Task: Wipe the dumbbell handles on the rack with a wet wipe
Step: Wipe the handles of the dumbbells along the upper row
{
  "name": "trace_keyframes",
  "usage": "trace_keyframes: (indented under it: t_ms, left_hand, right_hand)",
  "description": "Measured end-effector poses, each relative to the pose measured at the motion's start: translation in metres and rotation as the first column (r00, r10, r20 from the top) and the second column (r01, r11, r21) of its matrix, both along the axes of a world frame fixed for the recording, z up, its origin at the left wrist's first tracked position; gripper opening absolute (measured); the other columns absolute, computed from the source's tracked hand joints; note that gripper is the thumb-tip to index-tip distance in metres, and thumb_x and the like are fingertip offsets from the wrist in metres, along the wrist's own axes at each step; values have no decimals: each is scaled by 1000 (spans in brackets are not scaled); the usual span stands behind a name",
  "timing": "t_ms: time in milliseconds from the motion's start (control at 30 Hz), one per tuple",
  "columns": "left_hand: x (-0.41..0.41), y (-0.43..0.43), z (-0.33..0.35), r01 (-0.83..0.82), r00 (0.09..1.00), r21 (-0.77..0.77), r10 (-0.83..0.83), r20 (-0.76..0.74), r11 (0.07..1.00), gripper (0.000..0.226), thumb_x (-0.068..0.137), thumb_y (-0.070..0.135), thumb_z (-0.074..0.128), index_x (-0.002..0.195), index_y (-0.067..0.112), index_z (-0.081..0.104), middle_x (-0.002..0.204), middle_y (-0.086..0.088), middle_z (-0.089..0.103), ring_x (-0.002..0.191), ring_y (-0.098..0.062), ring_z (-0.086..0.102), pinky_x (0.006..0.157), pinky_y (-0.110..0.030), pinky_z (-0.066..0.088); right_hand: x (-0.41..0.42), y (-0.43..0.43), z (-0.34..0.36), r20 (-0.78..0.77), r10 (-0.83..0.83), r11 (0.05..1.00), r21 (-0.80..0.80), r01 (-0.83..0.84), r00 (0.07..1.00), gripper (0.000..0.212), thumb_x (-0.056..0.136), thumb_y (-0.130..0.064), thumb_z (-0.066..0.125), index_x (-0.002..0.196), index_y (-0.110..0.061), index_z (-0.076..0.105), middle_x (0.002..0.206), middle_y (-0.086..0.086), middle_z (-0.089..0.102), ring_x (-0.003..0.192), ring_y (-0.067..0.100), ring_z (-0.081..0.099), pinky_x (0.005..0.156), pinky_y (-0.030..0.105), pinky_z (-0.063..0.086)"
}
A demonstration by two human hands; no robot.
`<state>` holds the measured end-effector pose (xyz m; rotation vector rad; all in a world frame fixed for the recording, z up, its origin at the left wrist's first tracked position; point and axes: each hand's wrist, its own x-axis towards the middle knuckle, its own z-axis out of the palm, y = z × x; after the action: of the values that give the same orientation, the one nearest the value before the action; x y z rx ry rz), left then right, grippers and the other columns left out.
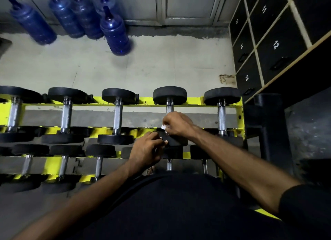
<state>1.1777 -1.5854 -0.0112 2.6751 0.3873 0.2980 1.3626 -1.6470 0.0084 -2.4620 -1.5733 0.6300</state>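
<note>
Several black dumbbells with chrome handles lie across a yellow two-tier rack (pixel 240 112). My right hand (pixel 177 123) grips a white wet wipe (pixel 163 127) around the handle (pixel 169 106) of the fourth dumbbell on the top tier; only the handle's far end shows above my fingers. My left hand (pixel 146 150) rests on the near black weight head (pixel 174 141) of that same dumbbell, fingers curled over its edge. Neighbouring handles to the left (pixel 118 114) and right (pixel 221 116) are bare chrome.
Blue water jugs (pixel 114 32) stand on the concrete floor beyond the rack. Black numbered lockers (pixel 275 44) fill the right side. A black post (pixel 268 132) stands by the rack's right end. The lower tier carries smaller dumbbells (pixel 99 164).
</note>
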Motion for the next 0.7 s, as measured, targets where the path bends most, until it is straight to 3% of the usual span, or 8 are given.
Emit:
trace_keyframes:
  t_ms: [133,300,433,567,633,700]
  left_hand:
    - [1,2,0,5,1000,17,-5,4,1000,30,96,39,54,79,21,71,81,6,55,77,-16,49,48,-36,43]
    - [1,2,2,7,1000,14,-7,-18,1000,27,95,38,56,79,22,71,82,6,55,78,-14,50,51,-33,43]
    - [0,4,3,23,999,19,-22,-24,1000,19,92,36,60,83,24,72,84,6,57,78,-16,52,51,-30,42]
    - [1,4,3,48,999,28,-48,-26,998,32,96,40,49,84,21,73,84,3,58,78,-16,51,56,-35,46]
    - [1,5,1,51,998,26,-50,-30,998,32,96,40,49,85,21,73,85,3,58,78,-16,51,57,-36,47]
    - [0,6,1,54,998,25,-53,-32,998,27,94,37,53,87,22,73,85,4,58,78,-16,51,57,-36,47]
  right_hand:
    - [-2,8,9,20,37,984,-173,-33,999,12,75,-10,69,86,-14,70,81,9,65,72,27,63,59,32,54]
    - [-3,20,3,48,77,996,-54,-75,996,21,80,-3,64,97,-15,65,92,8,66,80,30,62,63,33,52]
    - [-4,25,2,-27,239,933,-271,-237,971,19,78,-8,68,93,-17,75,88,6,70,78,26,67,64,32,56]
    - [0,36,11,129,283,930,-280,-239,951,18,85,-11,62,100,-12,73,104,9,71,92,29,67,66,28,47]
    - [-2,38,14,109,380,862,-402,-309,918,16,88,-15,64,101,-17,73,100,5,71,87,25,66,61,26,46]
    - [-4,39,17,-15,422,773,-516,-369,906,15,88,-15,66,101,-18,72,94,3,69,73,17,62,52,23,40]
